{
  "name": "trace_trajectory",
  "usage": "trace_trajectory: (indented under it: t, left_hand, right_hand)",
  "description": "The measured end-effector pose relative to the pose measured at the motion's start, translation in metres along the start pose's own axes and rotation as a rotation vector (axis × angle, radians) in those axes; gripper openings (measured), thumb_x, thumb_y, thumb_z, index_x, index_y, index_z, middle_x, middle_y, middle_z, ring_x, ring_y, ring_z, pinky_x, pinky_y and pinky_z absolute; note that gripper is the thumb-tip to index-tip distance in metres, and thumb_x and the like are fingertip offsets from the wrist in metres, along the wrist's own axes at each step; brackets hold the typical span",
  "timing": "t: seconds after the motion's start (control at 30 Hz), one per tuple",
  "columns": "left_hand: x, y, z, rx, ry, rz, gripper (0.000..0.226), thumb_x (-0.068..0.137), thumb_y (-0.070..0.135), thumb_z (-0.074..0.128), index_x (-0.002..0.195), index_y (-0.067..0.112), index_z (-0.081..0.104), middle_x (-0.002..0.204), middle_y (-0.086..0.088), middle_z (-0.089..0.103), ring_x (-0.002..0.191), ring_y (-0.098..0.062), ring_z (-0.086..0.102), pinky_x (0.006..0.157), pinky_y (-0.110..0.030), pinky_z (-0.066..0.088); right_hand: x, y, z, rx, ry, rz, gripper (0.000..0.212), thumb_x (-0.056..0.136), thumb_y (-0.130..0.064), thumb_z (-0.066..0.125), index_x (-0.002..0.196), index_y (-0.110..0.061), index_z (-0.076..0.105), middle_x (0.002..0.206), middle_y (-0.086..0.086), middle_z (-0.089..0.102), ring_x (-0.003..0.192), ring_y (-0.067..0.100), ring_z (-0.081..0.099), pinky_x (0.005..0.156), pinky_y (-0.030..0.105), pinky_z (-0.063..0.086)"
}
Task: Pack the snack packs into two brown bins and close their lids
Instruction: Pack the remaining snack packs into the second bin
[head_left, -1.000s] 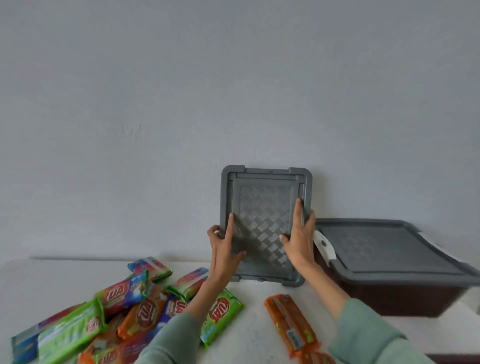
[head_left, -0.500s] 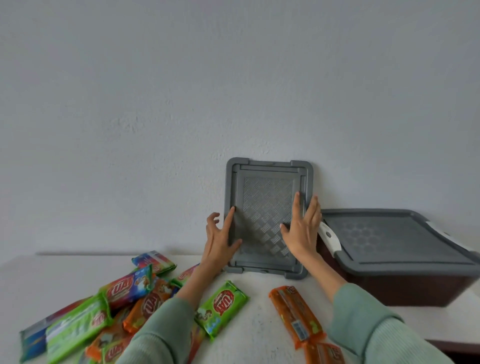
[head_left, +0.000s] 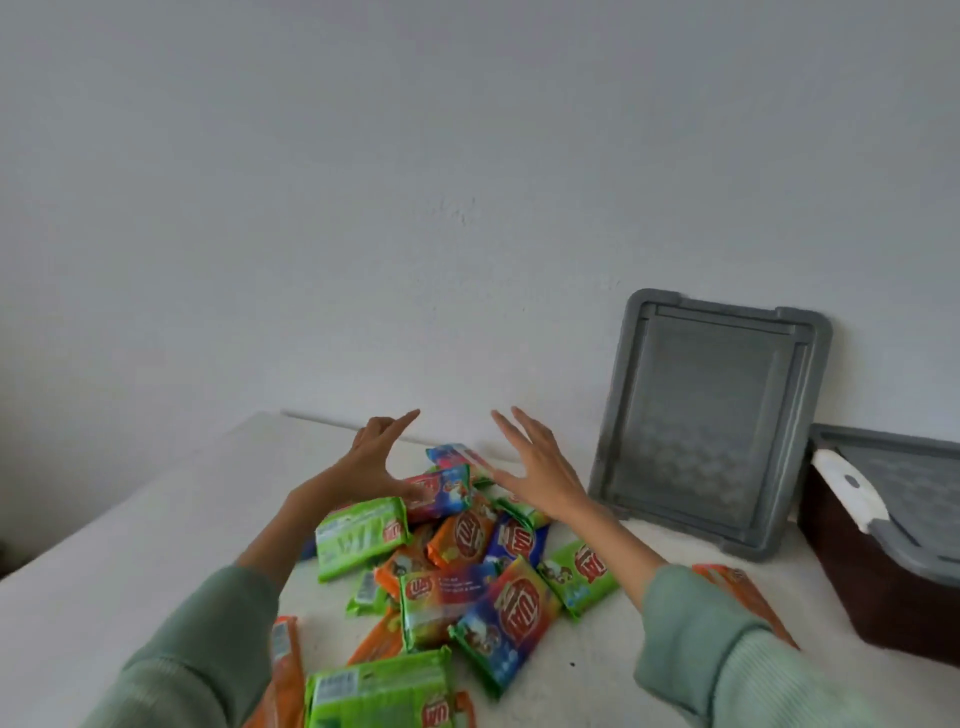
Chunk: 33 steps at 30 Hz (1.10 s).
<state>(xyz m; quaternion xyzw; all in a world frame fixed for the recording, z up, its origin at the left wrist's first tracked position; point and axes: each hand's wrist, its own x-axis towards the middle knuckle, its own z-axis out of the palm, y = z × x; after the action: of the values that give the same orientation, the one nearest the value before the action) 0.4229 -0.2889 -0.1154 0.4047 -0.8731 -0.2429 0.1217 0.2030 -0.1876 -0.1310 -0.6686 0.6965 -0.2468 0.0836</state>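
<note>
The snack packs (head_left: 457, 561) lie in a loose, overlapping heap on the white tabletop (head_left: 156, 545), in the middle of the view and running toward the near edge. Their wrappers are green, orange and blue with red logos. A green pack (head_left: 361, 535) lies at the left side of the heap, another green one (head_left: 582, 574) at its right side, and a large green pack (head_left: 379, 691) is cut off by the near edge. One orange pack (head_left: 737, 592) lies apart to the right, close to the bin and partly hidden behind the right sleeve.

Both hands are held above the far end of the heap and grip nothing. The left hand (head_left: 376, 457) has its fingers loosely spread and a little bent. The right hand (head_left: 540, 473) has its fingers straight and fanned apart, palm facing left. Whether either hand touches the packs beneath it cannot be told. Green sleeves cover both forearms.

To the right of the heap a loose grey lid (head_left: 711, 426) stands on its lower edge on the tabletop and leans back against the pale wall (head_left: 363, 208). Just beside it, at the right edge of the view, stands a brown bin (head_left: 872, 582) with its own grey cover (head_left: 914, 478) lying on top and a white latch (head_left: 847, 488) at its left end.
</note>
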Motion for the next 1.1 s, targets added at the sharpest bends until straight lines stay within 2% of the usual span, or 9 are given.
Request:
trace_trajectory:
  t: [0.07,0.17,0.27,0.4,0.5,0.6,0.77,0.93,1.1]
  left_hand:
    - [-0.023,-0.023,0.001,-0.009,-0.054,-0.04,0.145,0.024,0.085,0.062,0.147,0.034,0.006,0.139,-0.007,0.024,0.132,-0.024,0.022,0.11,-0.039,0.024]
    - [-0.047,-0.05,0.015,-0.024,-0.102,-0.064,0.148,0.021,0.089,0.058,0.147,0.03,0.009,0.14,-0.007,0.027,0.131,-0.023,0.027,0.11,-0.038,0.028]
    - [-0.062,-0.065,0.029,-0.04,-0.07,-0.07,0.123,0.041,0.068,0.073,0.145,0.027,0.022,0.133,-0.004,0.039,0.123,-0.02,0.04,0.105,-0.036,0.036]
    - [-0.071,-0.073,0.032,-0.069,0.074,0.009,0.101,0.049,0.072,0.059,0.137,0.025,0.04,0.123,0.001,0.051,0.108,-0.009,0.048,0.092,-0.023,0.041]
    - [-0.074,-0.074,0.035,-0.031,0.141,0.056,0.097,0.053,0.072,0.056,0.137,0.024,0.043,0.118,0.003,0.056,0.104,-0.01,0.053,0.085,-0.016,0.04]
    - [-0.075,-0.075,0.03,0.029,0.184,0.077,0.095,0.053,0.072,0.055,0.135,0.024,0.046,0.111,0.004,0.062,0.098,-0.011,0.059,0.079,-0.018,0.044]
    - [-0.083,-0.05,0.006,0.075,0.232,0.104,0.089,0.052,0.067,0.056,0.133,0.03,0.049,0.101,0.002,0.066,0.089,-0.014,0.061,0.075,-0.025,0.048]
    - [-0.089,0.03,-0.02,0.136,0.218,0.236,0.093,0.051,0.073,0.059,0.132,0.028,0.05,0.112,0.002,0.067,0.1,-0.015,0.062,0.084,-0.032,0.051]
    - [-0.097,0.149,-0.011,0.164,0.231,0.398,0.073,0.065,0.038,0.081,0.13,0.021,0.053,0.115,-0.004,0.065,0.099,-0.02,0.061,0.082,-0.029,0.047]
  right_hand:
    - [0.009,-0.021,0.023,-0.046,-0.061,-0.094,0.077,0.088,-0.047,0.054,0.148,-0.032,0.008,0.158,-0.003,0.0,0.145,0.02,0.0,0.117,0.038,0.012]
    - [0.021,-0.049,0.048,-0.153,-0.14,-0.219,0.079,0.086,-0.048,0.055,0.149,-0.028,0.01,0.158,-0.001,0.001,0.146,0.018,0.0,0.118,0.036,0.006]
    - [0.032,-0.064,0.06,-0.245,-0.244,-0.254,0.075,0.09,-0.043,0.052,0.149,-0.029,0.008,0.158,-0.001,0.0,0.146,0.017,-0.002,0.118,0.037,0.003]
    - [0.04,-0.066,0.06,-0.315,-0.425,-0.22,0.065,0.092,-0.044,0.047,0.148,-0.03,0.016,0.157,0.001,0.015,0.145,0.022,0.011,0.117,0.041,0.012]
    - [0.042,-0.071,0.057,-0.403,-0.49,-0.193,0.069,0.088,-0.043,0.055,0.147,-0.031,0.021,0.152,0.004,0.029,0.139,0.025,0.027,0.113,0.042,0.025]
    - [0.037,-0.086,0.054,-0.385,-0.388,-0.167,0.067,0.082,-0.034,0.063,0.142,-0.029,0.034,0.138,0.008,0.047,0.128,0.026,0.042,0.101,0.038,0.038]
    - [0.014,-0.087,0.018,-0.34,-0.225,-0.088,0.085,0.076,-0.034,0.071,0.146,-0.021,0.025,0.128,0.008,0.045,0.119,0.024,0.045,0.089,0.034,0.041]
    - [-0.029,-0.072,-0.072,-0.31,-0.15,-0.028,0.084,0.074,-0.035,0.074,0.144,-0.021,0.03,0.127,0.009,0.048,0.118,0.025,0.045,0.093,0.035,0.039]
    - [-0.121,-0.045,-0.166,-0.339,-0.041,0.034,0.086,0.069,-0.036,0.078,0.142,-0.02,0.036,0.131,0.009,0.052,0.117,0.024,0.05,0.093,0.032,0.039]
